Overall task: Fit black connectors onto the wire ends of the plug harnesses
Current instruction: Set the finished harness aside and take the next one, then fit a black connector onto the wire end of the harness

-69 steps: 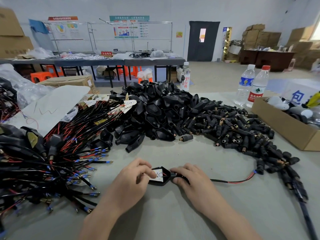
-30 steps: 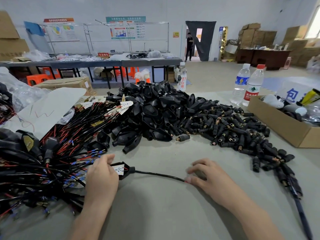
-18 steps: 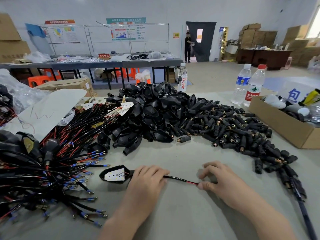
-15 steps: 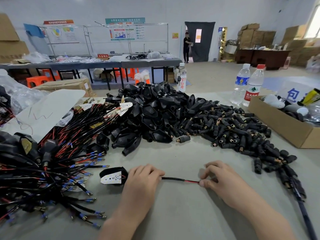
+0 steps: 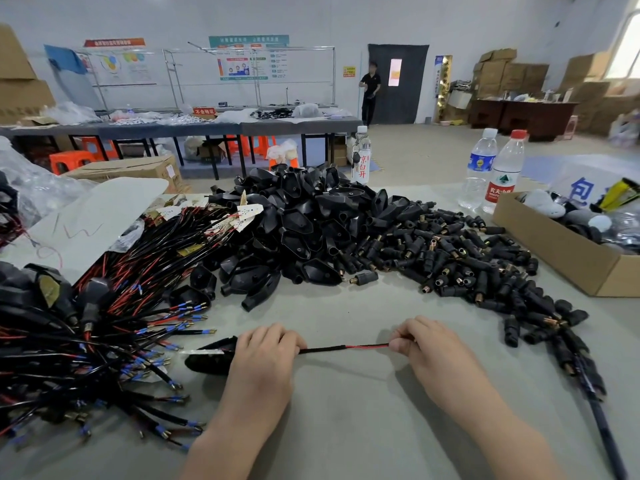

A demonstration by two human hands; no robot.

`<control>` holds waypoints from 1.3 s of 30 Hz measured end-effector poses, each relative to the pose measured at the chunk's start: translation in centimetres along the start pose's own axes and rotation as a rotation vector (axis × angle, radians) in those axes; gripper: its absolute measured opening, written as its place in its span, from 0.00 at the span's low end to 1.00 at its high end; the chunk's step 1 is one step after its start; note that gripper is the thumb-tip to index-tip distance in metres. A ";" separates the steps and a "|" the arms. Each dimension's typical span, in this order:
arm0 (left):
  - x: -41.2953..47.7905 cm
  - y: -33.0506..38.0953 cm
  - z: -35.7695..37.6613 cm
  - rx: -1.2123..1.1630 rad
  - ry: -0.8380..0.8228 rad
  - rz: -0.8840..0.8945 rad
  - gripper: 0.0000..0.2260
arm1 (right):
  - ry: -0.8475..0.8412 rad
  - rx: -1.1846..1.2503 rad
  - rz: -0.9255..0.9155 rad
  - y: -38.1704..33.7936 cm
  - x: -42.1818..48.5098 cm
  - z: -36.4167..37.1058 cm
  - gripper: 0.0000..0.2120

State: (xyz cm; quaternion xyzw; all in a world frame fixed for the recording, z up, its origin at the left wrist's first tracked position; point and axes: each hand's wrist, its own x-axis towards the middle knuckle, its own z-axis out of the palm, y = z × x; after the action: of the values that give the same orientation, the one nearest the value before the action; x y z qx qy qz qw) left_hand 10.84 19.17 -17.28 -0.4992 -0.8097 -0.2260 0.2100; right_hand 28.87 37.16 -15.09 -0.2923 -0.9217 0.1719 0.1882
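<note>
One plug harness lies stretched across the grey table in front of me. My left hand grips it where the black cable meets the black plug head, which pokes out to the left with its white label edge showing. The black and red wire runs right to my right hand, which pinches the wire ends; the tips are hidden by the fingers. A heap of small black connectors with brass ends lies beyond my right hand. Black plug shells are piled in the middle.
A big tangle of harnesses with blue-tipped wires fills the left side. A cardboard box stands at the right edge, two water bottles behind it. Assembled cables trail down the right. A person stands by the far door.
The harness was drawn out from the left pile and pulled taut. My left hand slid along the cable to the plug head; the plug has turned onto its side.
</note>
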 end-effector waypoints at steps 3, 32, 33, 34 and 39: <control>0.1 1.7 -0.6 -0.075 -0.017 0.004 0.13 | 0.056 0.084 -0.134 -1.2 -0.2 0.5 0.05; 0.5 3.0 -0.1 -0.758 -0.063 -0.395 0.10 | 0.024 -0.136 0.037 0.1 11.6 3.8 0.10; 0.6 3.0 -0.1 -0.773 -0.062 -0.401 0.10 | 0.048 0.012 0.045 -0.3 10.7 3.3 0.06; 0.6 3.0 -0.1 -0.782 -0.060 -0.404 0.10 | 0.054 0.187 0.061 -0.7 9.7 2.8 0.02; 0.6 3.5 -0.6 -0.811 -0.056 -0.394 0.09 | 0.051 0.777 0.139 -2.1 3.9 1.3 0.09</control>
State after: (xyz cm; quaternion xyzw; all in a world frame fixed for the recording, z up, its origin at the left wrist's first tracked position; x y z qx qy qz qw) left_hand 13.82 20.61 -15.91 -0.3833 -0.7407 -0.5470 -0.0714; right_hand 24.32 37.66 -14.32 -0.2654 -0.7609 0.5130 0.2957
